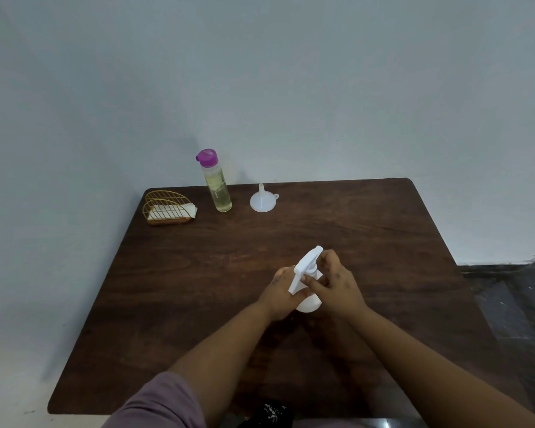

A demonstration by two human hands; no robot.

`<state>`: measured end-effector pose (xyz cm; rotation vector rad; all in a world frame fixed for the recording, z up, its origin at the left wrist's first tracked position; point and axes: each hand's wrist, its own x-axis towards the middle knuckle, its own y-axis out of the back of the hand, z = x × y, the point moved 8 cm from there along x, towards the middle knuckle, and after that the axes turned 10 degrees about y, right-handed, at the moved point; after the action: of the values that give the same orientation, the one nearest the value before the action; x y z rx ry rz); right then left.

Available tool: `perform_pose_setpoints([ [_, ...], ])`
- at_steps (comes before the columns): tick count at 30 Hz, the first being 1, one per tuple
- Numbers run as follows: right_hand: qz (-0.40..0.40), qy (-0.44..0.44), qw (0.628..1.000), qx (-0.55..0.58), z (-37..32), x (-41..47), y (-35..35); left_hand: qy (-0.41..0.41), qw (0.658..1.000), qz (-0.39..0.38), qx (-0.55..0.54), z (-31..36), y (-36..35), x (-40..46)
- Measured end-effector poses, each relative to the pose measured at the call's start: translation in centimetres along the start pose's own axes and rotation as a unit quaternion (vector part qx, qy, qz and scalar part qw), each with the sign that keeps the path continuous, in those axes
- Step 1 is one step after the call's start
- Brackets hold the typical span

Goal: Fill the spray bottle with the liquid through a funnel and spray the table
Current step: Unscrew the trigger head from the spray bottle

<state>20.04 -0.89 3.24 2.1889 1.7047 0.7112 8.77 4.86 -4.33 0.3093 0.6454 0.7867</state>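
A white spray bottle (307, 274) stands at the middle of the dark wooden table (198, 273). My left hand (280, 293) grips its body from the left. My right hand (337, 281) holds the neck just under the white trigger head, fingers curled round it. At the back of the table stands a clear bottle (217, 188) with a purple cap and pale yellow liquid inside. To its right a white funnel (263, 200) rests upside down with its spout pointing up.
A gold wire holder (167, 208) with white napkins sits at the back left corner. A pale wall rises right behind the table. Dark floor shows beyond the table's right edge.
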Motion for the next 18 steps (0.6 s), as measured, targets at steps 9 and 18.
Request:
perform_pose_setpoints([
  [9,-0.096,-0.024,0.992,0.075,0.0,-0.3,-1.0,-0.01,1.0,-0.003,-0.012,0.1,-0.1,0.0],
  [18,-0.081,-0.034,0.995,0.048,0.7,-0.1,-0.4,-0.027,0.999,0.013,0.019,0.9,0.1,-0.3],
])
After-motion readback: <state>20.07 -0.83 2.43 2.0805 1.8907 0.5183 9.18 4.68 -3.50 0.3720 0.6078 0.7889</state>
